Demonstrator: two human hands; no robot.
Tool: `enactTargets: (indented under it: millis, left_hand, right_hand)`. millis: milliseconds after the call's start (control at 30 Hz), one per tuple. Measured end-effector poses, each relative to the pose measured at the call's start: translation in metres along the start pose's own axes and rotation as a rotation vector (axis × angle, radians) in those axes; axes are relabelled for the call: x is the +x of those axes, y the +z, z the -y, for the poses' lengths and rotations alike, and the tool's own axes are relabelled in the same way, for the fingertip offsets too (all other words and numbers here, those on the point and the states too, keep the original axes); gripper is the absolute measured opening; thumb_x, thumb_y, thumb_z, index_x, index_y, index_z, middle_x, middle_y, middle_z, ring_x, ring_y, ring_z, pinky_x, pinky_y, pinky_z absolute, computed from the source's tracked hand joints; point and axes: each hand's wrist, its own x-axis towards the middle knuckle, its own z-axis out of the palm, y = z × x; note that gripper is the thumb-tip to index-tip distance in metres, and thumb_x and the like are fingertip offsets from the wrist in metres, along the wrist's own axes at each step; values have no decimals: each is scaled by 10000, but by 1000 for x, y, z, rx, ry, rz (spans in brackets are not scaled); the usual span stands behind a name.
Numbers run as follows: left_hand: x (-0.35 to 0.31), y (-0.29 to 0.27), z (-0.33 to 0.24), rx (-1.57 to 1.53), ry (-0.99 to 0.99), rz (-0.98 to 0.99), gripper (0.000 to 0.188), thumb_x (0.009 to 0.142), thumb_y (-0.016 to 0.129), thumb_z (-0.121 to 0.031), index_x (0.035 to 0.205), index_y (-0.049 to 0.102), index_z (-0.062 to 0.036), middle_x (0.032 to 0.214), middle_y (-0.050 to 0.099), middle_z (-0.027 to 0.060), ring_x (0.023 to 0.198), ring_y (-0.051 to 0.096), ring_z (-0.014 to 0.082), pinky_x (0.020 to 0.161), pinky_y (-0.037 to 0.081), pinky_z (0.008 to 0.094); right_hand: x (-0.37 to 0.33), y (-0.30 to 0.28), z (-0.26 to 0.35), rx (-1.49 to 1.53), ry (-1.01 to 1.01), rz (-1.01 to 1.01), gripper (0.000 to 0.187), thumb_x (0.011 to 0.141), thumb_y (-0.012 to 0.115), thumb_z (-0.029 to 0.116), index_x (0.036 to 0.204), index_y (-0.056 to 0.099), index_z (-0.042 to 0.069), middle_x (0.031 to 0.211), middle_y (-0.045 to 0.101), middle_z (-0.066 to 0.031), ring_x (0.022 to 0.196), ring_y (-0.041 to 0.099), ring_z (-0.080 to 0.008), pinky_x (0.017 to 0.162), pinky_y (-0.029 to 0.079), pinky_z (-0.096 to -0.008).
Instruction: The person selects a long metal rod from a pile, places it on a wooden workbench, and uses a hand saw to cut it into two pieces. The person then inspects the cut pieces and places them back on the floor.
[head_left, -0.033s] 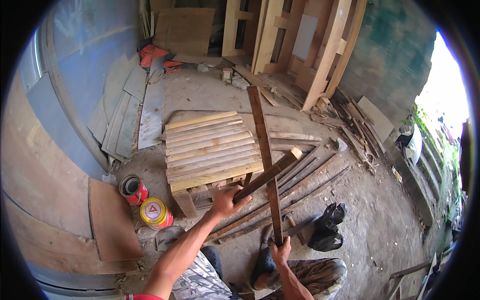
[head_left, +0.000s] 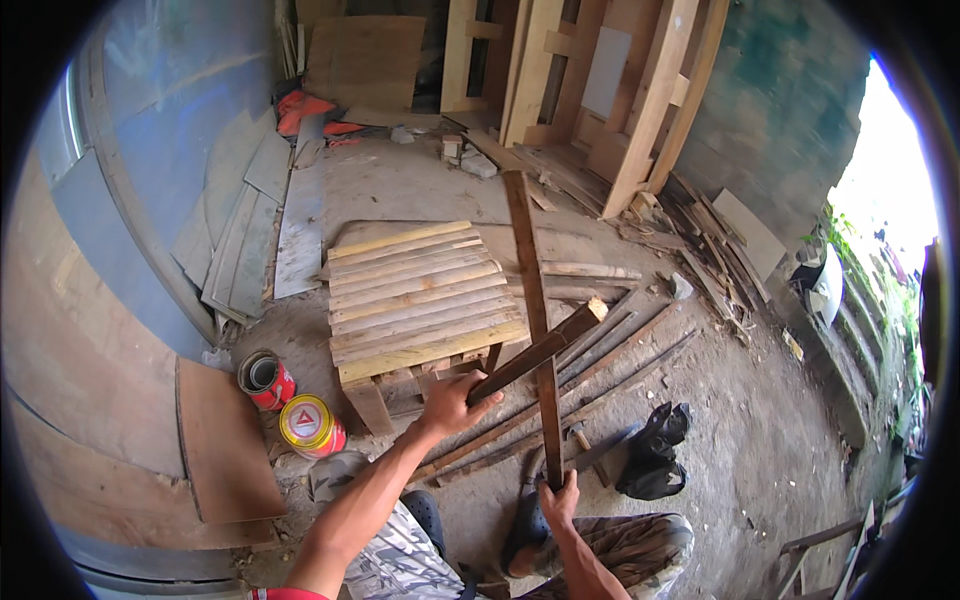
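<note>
My left hand (head_left: 455,405) is closed round the near end of a short dark wooden piece (head_left: 520,364), whose far end shows a pale cut face. Gripped in my right hand (head_left: 560,495) is the lower end of a long, thin dark wooden strip (head_left: 528,250), which stands up and away from me. The short piece crosses over the strip at a slant; whether they touch I cannot tell. Beyond my left hand stands a low slatted wooden platform (head_left: 420,295). Near my right hand lie a wooden-handled tool (head_left: 592,460) and a flat grey blade-like thing (head_left: 612,446), both partly hidden.
Several long wooden strips (head_left: 620,378) lie on the floor ahead. A black plastic bag (head_left: 655,455) is at the right. Two red cans, one open (head_left: 264,377) and one with a yellow-rimmed lid (head_left: 310,425), stand left. Scrap wood (head_left: 715,250) and wooden frames (head_left: 640,120) are farther back.
The far ends of the long strip and the short piece have shifted slightly to the right. Both hands keep their grip.
</note>
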Motion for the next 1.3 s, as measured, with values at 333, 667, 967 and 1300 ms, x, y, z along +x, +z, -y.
enactTargets:
  millis: [333,667,967,1300]
  left_hand:
    - [-17,1,22,258,-317,360,554,928,576,-656,1120,684,-148,801,742,105,701,733,319,589,573,432]
    - [-28,-17,32,370,-518,588,516,903,681,-519,1206,686,-101,984,736,212,949,705,400,802,557,480]
    - [-58,-34,54,361,-631,681,474,934,641,-459,1247,653,-103,1037,710,268,1008,670,458,882,544,515]
    - [-78,-37,73,349,-753,788,514,941,636,-469,1263,637,-67,1033,711,269,990,672,465,856,550,524]
  right_hand:
    - [14,33,20,501,674,4,264,923,718,211,955,502,62,617,519,-37,432,496,-167,389,423,-343]
    - [36,68,-9,455,835,-59,445,949,666,436,1094,545,33,707,577,-82,450,543,-209,376,429,-357]
    - [151,149,11,733,737,-68,401,983,627,421,913,513,43,649,511,-61,454,522,-209,388,420,-383]
    - [272,180,-10,490,655,138,766,968,610,548,1550,358,117,1280,614,-146,1123,596,-278,798,554,-499]
